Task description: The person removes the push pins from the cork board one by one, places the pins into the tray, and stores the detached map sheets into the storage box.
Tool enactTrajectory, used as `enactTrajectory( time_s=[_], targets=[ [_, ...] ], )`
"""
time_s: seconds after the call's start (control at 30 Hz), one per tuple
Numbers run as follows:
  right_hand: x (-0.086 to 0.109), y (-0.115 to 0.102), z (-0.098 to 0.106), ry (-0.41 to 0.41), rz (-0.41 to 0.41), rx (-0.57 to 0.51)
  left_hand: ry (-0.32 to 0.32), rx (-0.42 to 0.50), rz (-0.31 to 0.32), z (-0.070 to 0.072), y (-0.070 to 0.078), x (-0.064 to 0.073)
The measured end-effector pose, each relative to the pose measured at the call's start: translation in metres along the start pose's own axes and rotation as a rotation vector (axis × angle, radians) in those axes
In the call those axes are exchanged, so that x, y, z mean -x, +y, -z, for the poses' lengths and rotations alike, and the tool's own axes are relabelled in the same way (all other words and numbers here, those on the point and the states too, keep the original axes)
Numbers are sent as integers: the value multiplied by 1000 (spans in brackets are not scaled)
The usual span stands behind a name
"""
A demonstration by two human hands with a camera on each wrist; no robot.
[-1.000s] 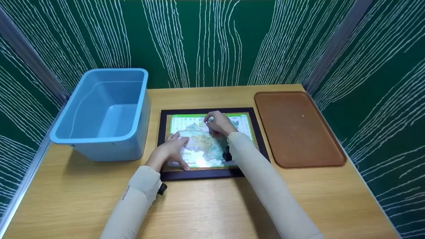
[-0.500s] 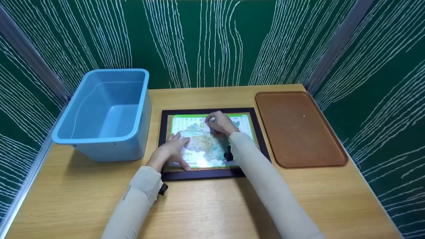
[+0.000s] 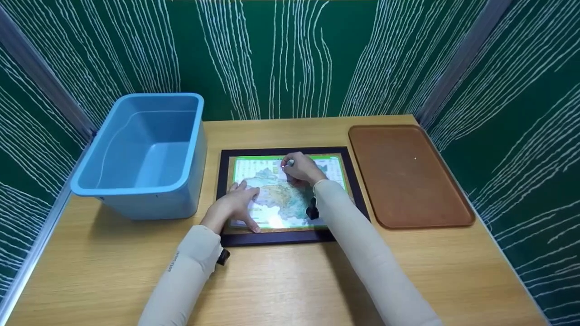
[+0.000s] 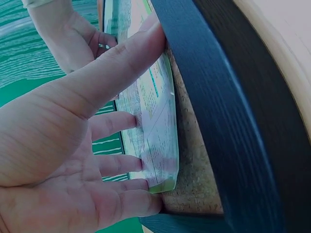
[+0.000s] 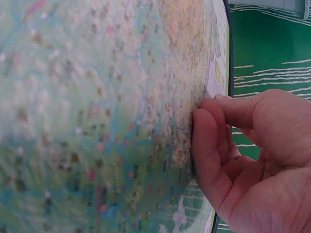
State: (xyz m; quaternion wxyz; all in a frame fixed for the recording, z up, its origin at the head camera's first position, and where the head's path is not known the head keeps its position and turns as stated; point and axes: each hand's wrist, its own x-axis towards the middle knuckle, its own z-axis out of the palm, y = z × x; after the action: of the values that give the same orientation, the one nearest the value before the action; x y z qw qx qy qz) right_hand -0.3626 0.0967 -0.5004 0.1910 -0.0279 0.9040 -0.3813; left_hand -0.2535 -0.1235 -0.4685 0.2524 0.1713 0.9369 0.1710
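A laminated map (image 3: 272, 194) with a green border lies on a cork board (image 4: 194, 170) inside a dark frame (image 3: 281, 237). My left hand (image 3: 235, 201) spreads over the map's left side, thumb near its lower edge; in the left wrist view the fingertips touch the sheet and the cork near a corner. My right hand (image 3: 300, 168) is at the map's upper middle. In the right wrist view its thumb and forefinger (image 5: 204, 131) pinch together close to the map surface. A tiny whitish thing (image 3: 283, 166) shows at these fingertips; its kind cannot be made out, mostly hidden by the fingers.
A deep blue plastic tub (image 3: 195, 136) stands left of the frame. To the right lies a brown tray (image 3: 408, 181) with a tiny white speck on it. Green walls with white streaks enclose the wooden table (image 3: 272, 285) at the back and sides.
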Motion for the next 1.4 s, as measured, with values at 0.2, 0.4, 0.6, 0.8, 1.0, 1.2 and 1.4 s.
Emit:
enactTrajectory(
  time_s=[0.2, 0.4, 0.6, 0.8, 1.0, 1.2, 1.4],
  targets=[
    [-1, -4, 2, -10, -79, -24, 0, 25, 23, 0, 0, 1],
    [1, -6, 5, -10, -93, -50, 3, 35, 22, 3, 1, 2],
    [1, -5, 5, -10, -87, -42, -6, 45, 31, 1, 1, 2],
    [2, -1, 4, -3, -14, -17, -8, 39, 8, 0, -1, 3],
    [5, 2, 4, -15, 94, -37, 1, 33, -19, 0, -2, 3],
    [6, 3, 3, -12, 74, -51, 4, 31, -16, -1, -3, 2],
    [4, 3, 0, -5, 32, -33, -1, 37, 1, -2, -3, 2]
  ],
)
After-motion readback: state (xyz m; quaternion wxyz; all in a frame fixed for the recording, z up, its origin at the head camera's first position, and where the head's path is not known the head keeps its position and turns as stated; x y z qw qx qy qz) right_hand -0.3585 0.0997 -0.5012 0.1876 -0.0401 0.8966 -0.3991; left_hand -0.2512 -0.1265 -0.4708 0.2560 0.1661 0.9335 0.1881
